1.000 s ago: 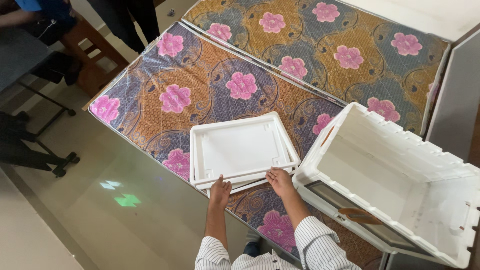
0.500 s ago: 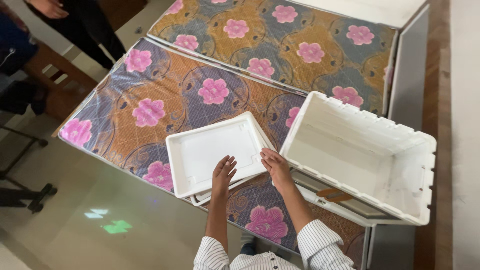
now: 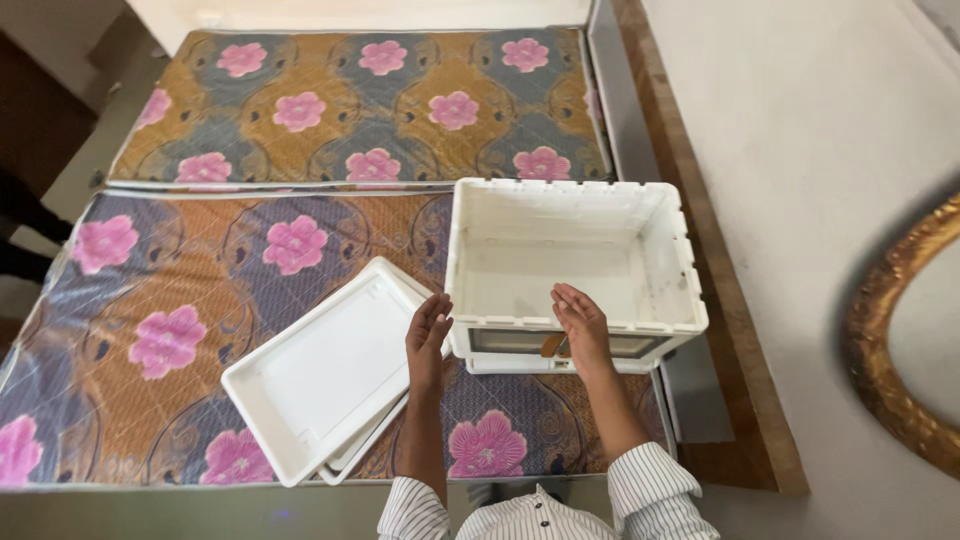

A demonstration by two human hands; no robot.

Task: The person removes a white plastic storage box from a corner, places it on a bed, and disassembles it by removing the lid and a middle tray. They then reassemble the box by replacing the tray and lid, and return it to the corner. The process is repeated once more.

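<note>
Head view: left hand [image 3: 428,335] open, fingers spread by the white bin [image 3: 572,270]'s near-left corner. Right hand [image 3: 580,325] open over its near rim; contact unclear. Stacked trays [image 3: 325,375] left.

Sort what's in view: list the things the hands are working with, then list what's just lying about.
In hand:
- white plastic crate, right hand on its near rim
- stacked white trays, left hand at their right edge

Just lying about:
- near floral mattress under the crate and trays
- far floral mattress
- gold-framed mirror at the right
</note>
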